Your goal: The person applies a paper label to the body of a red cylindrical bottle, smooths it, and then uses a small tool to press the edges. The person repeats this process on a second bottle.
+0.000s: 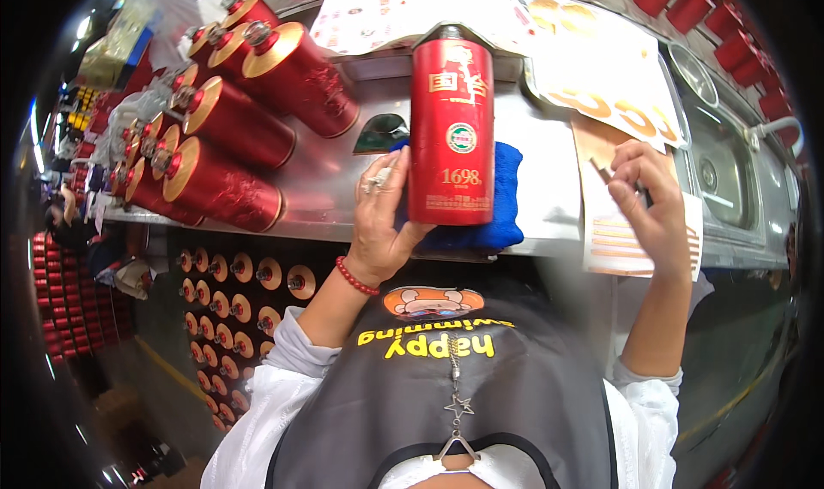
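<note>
A red bottle (452, 163) with gold and white lettering and a round green-and-white mark lies on a folded blue cloth (508, 199). Its base end points toward me. My left hand (383, 213) is closed against the bottle's left side near the base, with a whitish wad (375, 181) at its fingers. Off to the right, my right hand (650, 196) is pinched around a small thin dark tool (601, 170), whose exact kind I cannot make out. Below that hand lies a decal sheet (608, 242) with gold stripes.
Several red bottles with gold shoulders (236, 129) lie at the left of the metal table (549, 176). A dark green flat piece (380, 134) is behind the left hand. Printed sheets (601, 60) cover the back, with a sink (721, 167) at right. Many bottles (242, 268) stand below the table.
</note>
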`<action>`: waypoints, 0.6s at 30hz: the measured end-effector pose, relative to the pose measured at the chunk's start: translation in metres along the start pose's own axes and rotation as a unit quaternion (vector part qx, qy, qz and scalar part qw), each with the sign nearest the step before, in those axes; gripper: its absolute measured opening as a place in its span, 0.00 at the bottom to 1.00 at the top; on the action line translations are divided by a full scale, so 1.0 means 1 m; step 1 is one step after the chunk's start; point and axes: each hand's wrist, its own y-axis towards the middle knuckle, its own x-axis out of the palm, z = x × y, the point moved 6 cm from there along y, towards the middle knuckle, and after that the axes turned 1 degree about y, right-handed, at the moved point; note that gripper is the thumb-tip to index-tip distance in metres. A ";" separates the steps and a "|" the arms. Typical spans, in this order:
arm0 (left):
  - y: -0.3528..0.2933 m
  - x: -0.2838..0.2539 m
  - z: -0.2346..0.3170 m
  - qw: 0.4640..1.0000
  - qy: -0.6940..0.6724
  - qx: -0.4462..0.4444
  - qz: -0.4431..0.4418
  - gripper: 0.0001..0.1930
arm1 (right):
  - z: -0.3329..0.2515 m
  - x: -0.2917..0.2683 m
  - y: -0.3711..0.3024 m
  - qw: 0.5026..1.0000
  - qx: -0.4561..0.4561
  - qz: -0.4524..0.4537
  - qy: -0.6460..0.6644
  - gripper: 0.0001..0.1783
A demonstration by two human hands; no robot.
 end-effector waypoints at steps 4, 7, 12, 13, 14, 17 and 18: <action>0.000 -0.002 0.000 0.999 0.046 0.002 -0.026 0.44 | -0.049 0.037 0.009 0.996 -0.039 -0.025 0.075 0.07; 0.003 -0.008 0.003 0.999 0.025 -0.014 -0.026 0.44 | -0.067 0.055 0.012 0.993 -0.074 -0.051 0.074 0.07; 0.039 -0.039 0.063 0.989 -0.143 0.036 -0.022 0.31 | -0.081 0.075 0.014 0.992 -0.054 -0.076 0.087 0.08; 0.045 -0.038 0.070 0.991 -0.110 0.063 -0.034 0.24 | -0.083 0.078 0.015 0.993 -0.052 -0.070 0.085 0.08; 0.047 -0.036 0.076 0.992 -0.074 0.088 -0.046 0.18 | -0.085 0.079 0.015 0.993 -0.051 -0.063 0.086 0.08; 0.045 -0.034 0.069 0.991 -0.120 0.060 -0.012 0.06 | -0.082 0.084 0.012 0.993 -0.031 -0.067 0.095 0.09; 0.044 -0.034 0.067 0.990 -0.134 0.052 -0.005 0.05 | -0.081 0.086 0.011 0.992 -0.028 -0.070 0.099 0.09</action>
